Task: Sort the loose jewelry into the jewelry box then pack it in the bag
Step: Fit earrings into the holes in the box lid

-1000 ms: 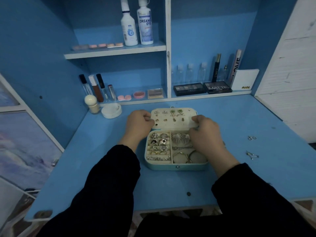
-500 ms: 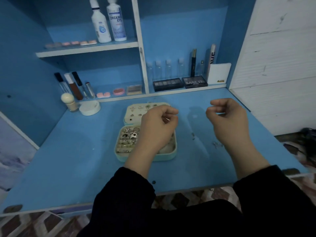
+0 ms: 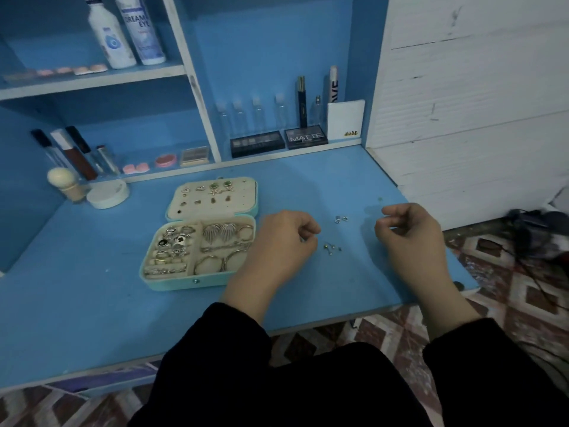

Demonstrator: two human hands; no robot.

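Left hand [image 3: 277, 241] now beside loose earrings [image 3: 331, 247]

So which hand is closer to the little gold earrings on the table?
Left. Left hand: just left of the gold earrings. Right hand: farther away, to their right.

One jewelry box [image 3: 184, 283], two white bottles [image 3: 111, 41], four clear vials [image 3: 258, 117], two eyeshadow palettes [image 3: 257, 144]

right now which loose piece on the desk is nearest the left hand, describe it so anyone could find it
On the blue desk, look right of the open jewelry box. Just right of the left hand lie small studs. Unlike the silver loops farther back, they have tiny gold balls.
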